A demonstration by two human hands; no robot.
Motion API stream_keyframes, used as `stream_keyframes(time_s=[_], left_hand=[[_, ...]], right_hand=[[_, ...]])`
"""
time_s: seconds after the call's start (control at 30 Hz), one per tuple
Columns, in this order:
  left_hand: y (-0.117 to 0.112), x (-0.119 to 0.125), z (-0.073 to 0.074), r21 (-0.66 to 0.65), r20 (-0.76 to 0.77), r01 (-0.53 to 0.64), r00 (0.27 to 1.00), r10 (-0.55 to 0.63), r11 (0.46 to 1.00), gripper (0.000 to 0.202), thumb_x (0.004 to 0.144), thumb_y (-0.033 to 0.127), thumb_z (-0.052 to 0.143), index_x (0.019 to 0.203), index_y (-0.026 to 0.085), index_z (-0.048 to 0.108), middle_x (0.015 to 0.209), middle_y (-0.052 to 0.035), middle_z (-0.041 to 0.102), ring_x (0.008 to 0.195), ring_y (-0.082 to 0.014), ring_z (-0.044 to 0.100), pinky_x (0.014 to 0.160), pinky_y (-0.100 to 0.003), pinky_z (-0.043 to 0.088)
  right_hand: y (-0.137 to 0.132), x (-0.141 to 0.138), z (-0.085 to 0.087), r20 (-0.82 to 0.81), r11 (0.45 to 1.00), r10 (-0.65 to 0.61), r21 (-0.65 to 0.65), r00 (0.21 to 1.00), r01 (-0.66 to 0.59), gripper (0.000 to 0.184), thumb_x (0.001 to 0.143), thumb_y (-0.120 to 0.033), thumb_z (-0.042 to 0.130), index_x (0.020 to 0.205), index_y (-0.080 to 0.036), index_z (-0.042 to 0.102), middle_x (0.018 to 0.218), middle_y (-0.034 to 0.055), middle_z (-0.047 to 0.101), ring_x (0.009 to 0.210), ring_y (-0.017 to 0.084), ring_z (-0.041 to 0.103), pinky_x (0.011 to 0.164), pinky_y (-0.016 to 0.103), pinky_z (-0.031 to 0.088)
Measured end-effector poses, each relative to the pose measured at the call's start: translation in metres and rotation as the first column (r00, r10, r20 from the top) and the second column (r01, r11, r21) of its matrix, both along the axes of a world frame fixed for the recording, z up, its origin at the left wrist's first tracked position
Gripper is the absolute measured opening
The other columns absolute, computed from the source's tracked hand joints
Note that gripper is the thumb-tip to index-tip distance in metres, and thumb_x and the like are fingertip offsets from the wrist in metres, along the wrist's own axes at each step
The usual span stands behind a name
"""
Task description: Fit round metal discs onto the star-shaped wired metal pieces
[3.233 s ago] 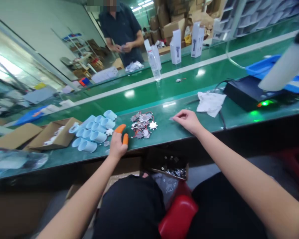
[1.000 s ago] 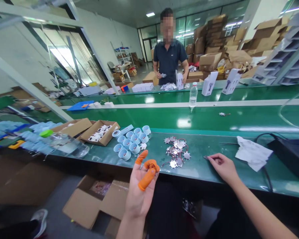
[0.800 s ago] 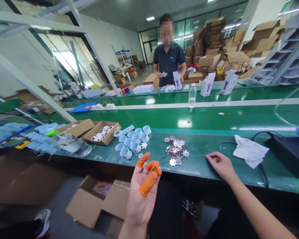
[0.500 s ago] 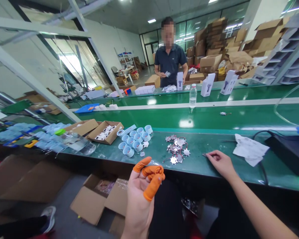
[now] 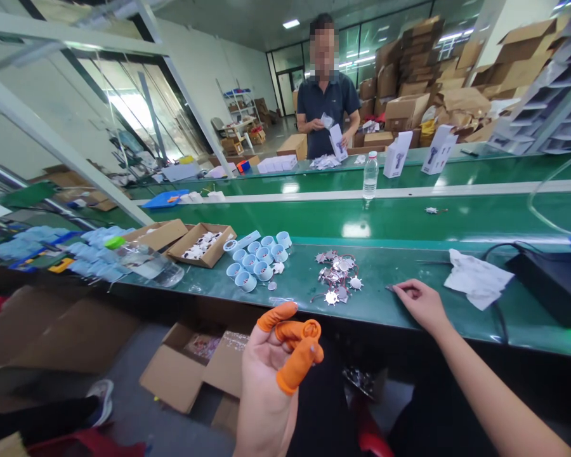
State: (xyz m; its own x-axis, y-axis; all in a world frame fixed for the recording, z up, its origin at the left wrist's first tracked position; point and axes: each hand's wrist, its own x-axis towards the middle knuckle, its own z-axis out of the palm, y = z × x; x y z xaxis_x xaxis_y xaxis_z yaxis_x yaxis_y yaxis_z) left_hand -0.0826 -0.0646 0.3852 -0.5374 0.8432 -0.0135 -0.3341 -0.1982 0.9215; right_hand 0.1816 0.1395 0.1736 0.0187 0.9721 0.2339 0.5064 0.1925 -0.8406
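Note:
My left hand (image 5: 278, 371) is raised in front of the green table's near edge (image 5: 409, 320), palm toward me. Orange finger cots cover its thumb and two fingers, which are curled and pinched together with nothing visible between them. My right hand (image 5: 421, 304) rests on the table, its fingertips closed on a small dark piece (image 5: 389, 287). A pile of star-shaped metal parts with wires (image 5: 337, 279) lies between my hands. Left of the pile stand several pale blue cups (image 5: 259, 254).
An open cardboard box of white parts (image 5: 202, 244) and a lying plastic bottle (image 5: 143, 263) are at the left. A white cloth (image 5: 478, 276) and a black device (image 5: 552, 279) are at the right. Across the belt, a co-worker (image 5: 326, 95) handles white boxes near a water bottle (image 5: 370, 174).
My left hand left the table by the cups and rose toward me, its capped fingers curling tighter against the thumb. My right hand stayed on the table.

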Motion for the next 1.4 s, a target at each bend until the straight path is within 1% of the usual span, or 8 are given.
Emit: stream_keyframes(time_s=[0.2,0.4,0.53,0.77,0.9,1.03,1.17,1.4], left_hand=[[0.040,-0.033,-0.044,-0.072,-0.269,-0.020,0.963,-0.001,0.997,0.049,0.066,0.033,0.091,0.108,0.019,0.071,0.088,-0.0069,0.077,0.076,-0.0203,0.074,0.076,-0.034,0.062],[0.135,-0.104,-0.138,-0.264,-0.681,-0.055,0.718,-0.145,0.963,0.043,0.076,0.046,0.077,0.101,0.012,0.073,0.092,-0.0134,0.077,0.080,-0.0239,0.074,0.079,-0.042,0.061],[0.168,-0.126,-0.164,-0.299,-0.794,-0.063,0.569,-0.212,0.952,0.028,0.073,0.037,0.075,0.089,0.015,0.075,0.087,-0.0119,0.074,0.077,-0.0271,0.071,0.086,-0.050,0.057],[0.160,-0.132,-0.170,-0.202,-0.946,-0.142,0.285,-0.156,0.969,0.030,0.083,0.034,0.063,0.105,0.017,0.074,0.120,-0.0182,0.063,0.122,-0.0396,0.056,0.113,-0.059,0.037],[0.133,-0.103,-0.162,-0.027,-0.993,-0.143,0.119,-0.010,0.989,0.037,0.093,0.032,0.053,0.123,0.016,0.067,0.118,-0.0164,0.063,0.104,-0.0308,0.064,0.102,-0.051,0.048],[0.113,-0.053,-0.165,-0.070,-0.991,0.014,0.116,-0.071,0.997,0.039,0.096,0.033,0.055,0.132,0.019,0.061,0.099,-0.0092,0.067,0.085,-0.0233,0.064,0.086,-0.042,0.055],[0.116,-0.022,-0.176,-0.154,-0.986,0.026,0.067,-0.156,0.988,0.052,0.092,0.036,0.063,0.140,0.019,0.054,0.111,-0.0134,0.063,0.098,-0.0291,0.065,0.086,-0.046,0.056],[0.138,0.000,-0.160,0.052,-0.997,0.083,-0.055,0.057,0.995,0.046,0.095,0.034,0.062,0.137,0.018,0.056,0.120,-0.0165,0.064,0.113,-0.0314,0.061,0.096,-0.045,0.050]], right_hand=[[0.001,-0.001,0.000,-0.020,1.000,-0.009,-0.003,1.000,0.009,0.051,0.079,-0.068,0.067,0.079,-0.018,0.072,0.053,-0.0017,0.053,0.052,0.015,0.046,0.057,0.030,0.041],[0.003,-0.001,-0.002,-0.025,1.000,0.009,-0.003,1.000,-0.009,0.050,0.082,-0.067,0.064,0.080,-0.018,0.072,0.054,-0.0023,0.052,0.053,0.015,0.045,0.058,0.030,0.040],[0.002,-0.002,0.001,-0.048,1.000,0.015,-0.007,0.999,-0.015,0.046,0.083,-0.064,0.065,0.079,-0.018,0.070,0.054,-0.0031,0.049,0.054,0.015,0.044,0.058,0.030,0.038],[0.002,-0.003,0.004,-0.092,1.000,0.016,-0.007,0.996,-0.017,0.034,0.085,-0.051,0.067,0.078,-0.018,0.070,0.055,-0.0035,0.049,0.054,0.014,0.044,0.058,0.028,0.038],[0.004,-0.004,0.001,-0.119,1.000,0.008,0.013,0.993,-0.006,0.030,0.085,-0.047,0.068,0.078,-0.019,0.071,0.054,-0.0040,0.048,0.053,0.013,0.042,0.056,0.028,0.037],[0.005,-0.004,-0.001,-0.136,1.000,0.003,0.007,0.991,-0.002,0.027,0.085,-0.045,0.069,0.076,-0.019,0.069,0.054,-0.0041,0.047,0.052,0.013,0.042,0.055,0.028,0.036],[0.005,-0.004,0.001,-0.136,1.000,-0.004,0.002,0.991,0.004,0.026,0.084,-0.043,0.070,0.075,-0.019,0.069,0.054,-0.0041,0.048,0.052,0.013,0.042,0.055,0.028,0.036],[0.006,-0.006,0.001,-0.138,1.000,0.001,0.025,0.990,0.002,0.023,0.084,-0.040,0.070,0.074,-0.020,0.069,0.053,-0.0046,0.047,0.052,0.013,0.043,0.056,0.028,0.037]])
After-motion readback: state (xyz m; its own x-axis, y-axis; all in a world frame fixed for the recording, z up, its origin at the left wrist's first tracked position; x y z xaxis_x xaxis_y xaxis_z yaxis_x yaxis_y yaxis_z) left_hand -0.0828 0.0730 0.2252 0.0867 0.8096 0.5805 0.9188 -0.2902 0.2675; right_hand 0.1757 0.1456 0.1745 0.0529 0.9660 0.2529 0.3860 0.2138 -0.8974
